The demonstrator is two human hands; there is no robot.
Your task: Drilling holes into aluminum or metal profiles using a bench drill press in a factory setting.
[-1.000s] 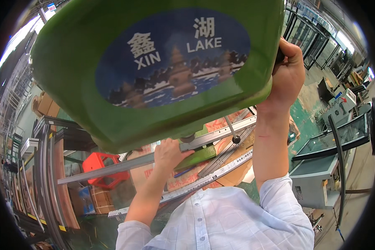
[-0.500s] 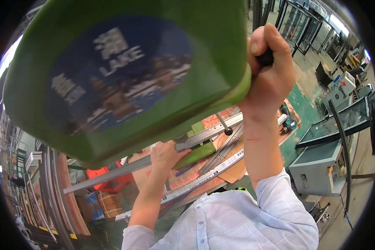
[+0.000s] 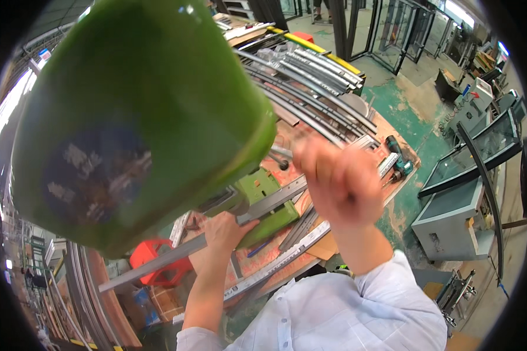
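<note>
A big green machine head point(image 3: 175, 117) with a round label, like that of a bench drill press, fills the upper left. Beneath it, a long grey metal bar point(image 3: 158, 261) lies slantwise across the green machine base point(image 3: 280, 221). My left hand point(image 3: 221, 232) is closed around this bar, thumb along its near side, close to the machine. A black ball knob point(image 3: 283, 165) on a thin rod shows under the housing. My right hand point(image 3: 345, 181) is in the air just right of that knob, its curled fingers smeared by motion; whether it holds anything cannot be seen.
The workbench carries many stacked metal profiles point(image 3: 316, 76) at the back and a green-black cordless drill point(image 3: 397, 158) at its right edge. A white strip point(image 3: 293, 257) lies nearer me. Below left are a red plastic stool point(image 3: 158, 260) and boxes; a grey cabinet point(image 3: 454, 228) stands right.
My right hand has come down and left, away from the upper right of the green housing where it gripped a black knob. My left hand stays on the bar. The view has shifted.
</note>
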